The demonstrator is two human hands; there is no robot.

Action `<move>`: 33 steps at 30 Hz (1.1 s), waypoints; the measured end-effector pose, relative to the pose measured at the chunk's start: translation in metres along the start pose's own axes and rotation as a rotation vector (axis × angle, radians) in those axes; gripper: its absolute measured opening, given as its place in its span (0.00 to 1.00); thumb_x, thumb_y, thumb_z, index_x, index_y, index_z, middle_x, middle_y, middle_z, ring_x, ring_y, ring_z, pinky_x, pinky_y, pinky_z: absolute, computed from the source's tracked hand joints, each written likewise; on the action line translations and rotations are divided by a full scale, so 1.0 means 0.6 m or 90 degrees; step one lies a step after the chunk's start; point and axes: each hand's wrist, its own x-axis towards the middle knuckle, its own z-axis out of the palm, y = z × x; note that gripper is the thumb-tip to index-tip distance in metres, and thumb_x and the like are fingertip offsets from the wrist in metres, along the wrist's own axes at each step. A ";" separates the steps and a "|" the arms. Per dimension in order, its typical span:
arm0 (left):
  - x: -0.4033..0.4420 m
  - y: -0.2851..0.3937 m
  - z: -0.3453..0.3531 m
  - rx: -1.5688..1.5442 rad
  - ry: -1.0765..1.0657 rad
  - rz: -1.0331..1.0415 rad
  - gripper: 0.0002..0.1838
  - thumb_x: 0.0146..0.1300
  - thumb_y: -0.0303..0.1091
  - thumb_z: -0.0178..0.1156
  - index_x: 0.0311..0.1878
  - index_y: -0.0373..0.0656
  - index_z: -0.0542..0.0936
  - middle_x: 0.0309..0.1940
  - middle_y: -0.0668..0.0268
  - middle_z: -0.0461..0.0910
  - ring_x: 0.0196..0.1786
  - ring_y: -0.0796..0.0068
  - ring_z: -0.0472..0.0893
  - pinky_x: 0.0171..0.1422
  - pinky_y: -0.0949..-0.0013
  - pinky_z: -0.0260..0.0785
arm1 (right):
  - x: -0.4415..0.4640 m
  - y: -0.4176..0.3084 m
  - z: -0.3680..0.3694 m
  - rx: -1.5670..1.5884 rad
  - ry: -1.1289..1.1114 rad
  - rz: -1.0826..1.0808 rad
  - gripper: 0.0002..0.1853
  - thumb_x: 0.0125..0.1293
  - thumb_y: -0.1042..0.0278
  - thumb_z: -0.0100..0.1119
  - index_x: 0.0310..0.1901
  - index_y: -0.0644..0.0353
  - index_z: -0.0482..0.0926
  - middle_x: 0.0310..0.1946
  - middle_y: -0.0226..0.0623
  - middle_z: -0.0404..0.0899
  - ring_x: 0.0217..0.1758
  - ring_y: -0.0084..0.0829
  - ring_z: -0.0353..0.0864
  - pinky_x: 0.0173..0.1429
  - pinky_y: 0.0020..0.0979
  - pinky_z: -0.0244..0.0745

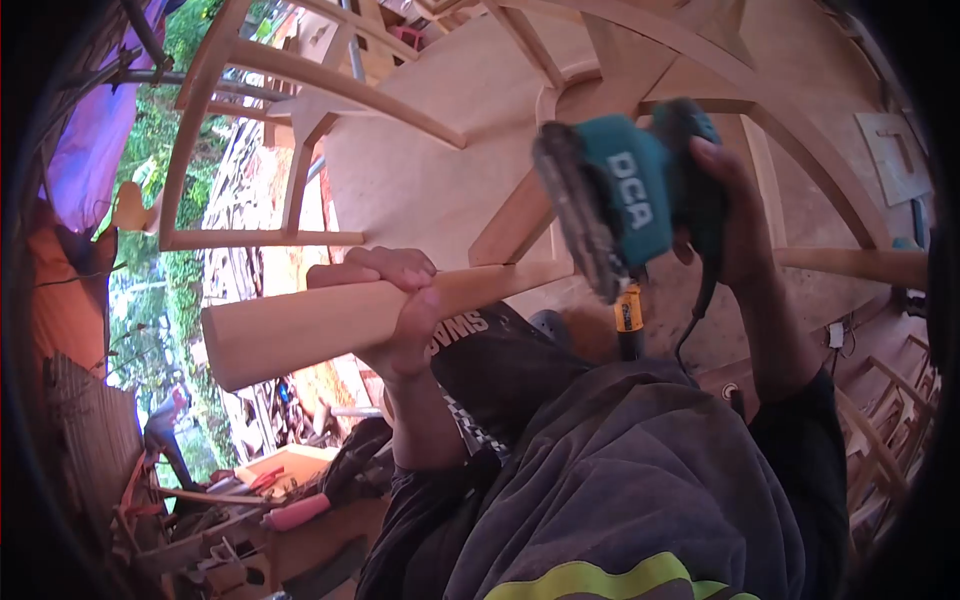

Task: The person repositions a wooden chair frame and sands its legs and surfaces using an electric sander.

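Observation:
My left hand [395,300] is wrapped round a pale wooden furniture part [300,330], long and smooth, whose broad end points left. It narrows toward the right. In my right hand [735,200] is a teal and black power sander [625,190] marked DCA, raised and tilted so its flat pad faces left. The pad's lower edge is near the narrow end of the wood; whether they touch, I cannot tell. A black cord [703,300] hangs from the sander.
Curved wooden furniture frames [350,85] stand beyond my hands, with a wooden arch [800,130] on the right. A yellow and black tool [629,310] is below the sander. Scraps and tools lie at lower left, where another person [165,430] stands farther off.

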 end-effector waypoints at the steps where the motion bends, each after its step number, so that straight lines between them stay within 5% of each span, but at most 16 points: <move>1: -0.001 0.003 0.000 0.006 -0.004 0.008 0.26 0.46 0.17 0.61 0.47 0.44 0.63 0.32 0.61 0.72 0.34 0.70 0.75 0.44 0.61 0.76 | 0.018 -0.002 0.013 0.002 -0.008 0.010 0.27 0.66 0.41 0.54 0.44 0.63 0.77 0.21 0.32 0.75 0.14 0.22 0.74 0.15 0.22 0.67; 5: 0.006 0.006 -0.008 0.059 -0.006 0.035 0.26 0.44 0.20 0.60 0.49 0.44 0.65 0.31 0.63 0.72 0.33 0.69 0.74 0.40 0.64 0.71 | 0.083 0.002 0.044 -0.116 -0.171 0.083 0.27 0.65 0.40 0.56 0.41 0.64 0.77 0.22 0.33 0.75 0.14 0.21 0.73 0.17 0.22 0.68; 9: 0.039 0.045 -0.059 0.235 0.013 0.151 0.41 0.51 0.41 0.67 0.67 0.41 0.59 0.51 0.46 0.72 0.53 0.52 0.73 0.62 0.54 0.64 | 0.112 0.000 0.072 -0.165 -0.211 0.101 0.28 0.64 0.41 0.58 0.47 0.64 0.77 0.28 0.36 0.77 0.21 0.23 0.76 0.24 0.25 0.73; 10: 0.032 0.076 -0.105 0.275 0.283 0.129 0.44 0.54 0.48 0.64 0.70 0.41 0.57 0.57 0.43 0.68 0.57 0.49 0.71 0.64 0.52 0.63 | 0.116 0.003 0.078 -0.179 -0.213 0.120 0.29 0.64 0.41 0.58 0.50 0.64 0.77 0.30 0.38 0.77 0.22 0.24 0.77 0.25 0.26 0.74; 11: 0.083 0.102 -0.012 0.178 0.259 0.244 0.42 0.58 0.47 0.61 0.72 0.41 0.55 0.61 0.43 0.65 0.56 0.50 0.71 0.64 0.50 0.63 | 0.122 0.010 0.080 -0.192 -0.222 0.128 0.31 0.64 0.42 0.58 0.53 0.66 0.76 0.34 0.41 0.77 0.22 0.26 0.77 0.25 0.26 0.73; 12: 0.113 0.112 0.025 0.197 0.218 0.298 0.31 0.62 0.41 0.57 0.66 0.42 0.61 0.52 0.50 0.69 0.45 0.58 0.73 0.53 0.56 0.70 | 0.130 0.015 0.082 -0.184 -0.220 0.137 0.31 0.64 0.42 0.58 0.53 0.66 0.76 0.34 0.41 0.77 0.22 0.26 0.77 0.25 0.26 0.73; 14: 0.113 0.152 -0.029 0.199 0.032 0.165 0.16 0.64 0.35 0.53 0.53 0.43 0.69 0.41 0.59 0.70 0.35 0.68 0.73 0.38 0.67 0.71 | 0.148 0.021 0.084 -0.218 -0.291 0.143 0.31 0.64 0.42 0.58 0.52 0.67 0.76 0.35 0.42 0.77 0.23 0.26 0.77 0.26 0.27 0.74; 16: 0.113 0.133 -0.006 0.324 0.146 0.228 0.05 0.64 0.32 0.52 0.41 0.45 0.70 0.34 0.65 0.68 0.28 0.74 0.69 0.28 0.73 0.65 | 0.153 0.017 0.096 -0.198 -0.334 0.130 0.26 0.68 0.46 0.54 0.54 0.63 0.77 0.35 0.39 0.77 0.24 0.25 0.77 0.26 0.25 0.74; 18: 0.110 0.130 -0.006 0.296 0.176 0.227 0.04 0.64 0.32 0.52 0.40 0.44 0.73 0.34 0.65 0.69 0.28 0.73 0.70 0.29 0.72 0.64 | 0.163 0.002 0.114 -0.231 -0.374 0.121 0.20 0.73 0.54 0.47 0.56 0.59 0.76 0.34 0.34 0.78 0.23 0.22 0.74 0.26 0.23 0.72; 20: 0.110 0.132 -0.007 0.273 0.193 0.218 0.06 0.63 0.32 0.53 0.41 0.44 0.74 0.35 0.65 0.70 0.28 0.73 0.70 0.29 0.72 0.63 | 0.208 0.033 0.116 -0.102 -0.502 -0.019 0.33 0.64 0.36 0.55 0.55 0.61 0.75 0.32 0.39 0.75 0.20 0.22 0.75 0.19 0.23 0.70; 23: 0.109 0.129 -0.003 0.263 0.191 0.223 0.06 0.62 0.31 0.55 0.41 0.44 0.77 0.36 0.65 0.72 0.30 0.72 0.70 0.29 0.72 0.62 | 0.227 0.016 0.158 -0.057 -0.400 0.008 0.28 0.70 0.41 0.51 0.53 0.60 0.77 0.30 0.36 0.74 0.20 0.18 0.73 0.18 0.18 0.68; 25: 0.109 0.124 0.006 0.263 0.194 0.232 0.06 0.62 0.31 0.56 0.41 0.42 0.77 0.36 0.64 0.71 0.31 0.72 0.70 0.30 0.72 0.63 | 0.253 0.025 0.157 -0.052 -0.418 -0.119 0.26 0.70 0.44 0.53 0.51 0.62 0.78 0.25 0.32 0.75 0.16 0.15 0.71 0.15 0.15 0.66; 26: 0.107 0.125 0.002 0.246 0.171 0.232 0.07 0.63 0.31 0.56 0.41 0.41 0.77 0.36 0.64 0.71 0.31 0.72 0.70 0.31 0.72 0.64 | 0.264 0.032 0.156 -0.190 -0.423 -0.261 0.20 0.69 0.61 0.53 0.59 0.61 0.74 0.36 0.39 0.78 0.31 0.24 0.78 0.30 0.26 0.73; 27: 0.104 0.127 -0.003 0.230 0.151 0.231 0.07 0.63 0.32 0.56 0.41 0.40 0.76 0.37 0.64 0.70 0.31 0.72 0.69 0.32 0.72 0.64 | 0.270 0.032 0.157 -0.329 -0.423 -0.400 0.25 0.67 0.77 0.53 0.66 0.59 0.69 0.46 0.46 0.81 0.46 0.34 0.84 0.45 0.36 0.81; 31: 0.103 0.135 0.001 0.181 0.128 0.198 0.05 0.62 0.30 0.57 0.39 0.42 0.74 0.37 0.66 0.69 0.31 0.76 0.70 0.32 0.77 0.65 | 0.275 0.034 0.156 -0.358 -0.456 -0.387 0.23 0.66 0.76 0.55 0.64 0.60 0.72 0.40 0.44 0.83 0.40 0.36 0.85 0.45 0.36 0.82; 33: 0.109 0.143 0.000 0.081 0.153 0.160 0.05 0.56 0.31 0.62 0.36 0.44 0.78 0.35 0.69 0.72 0.31 0.78 0.72 0.32 0.76 0.66 | 0.281 0.045 0.169 -0.409 -0.385 -0.484 0.19 0.68 0.72 0.56 0.60 0.61 0.75 0.33 0.39 0.83 0.27 0.29 0.83 0.31 0.28 0.81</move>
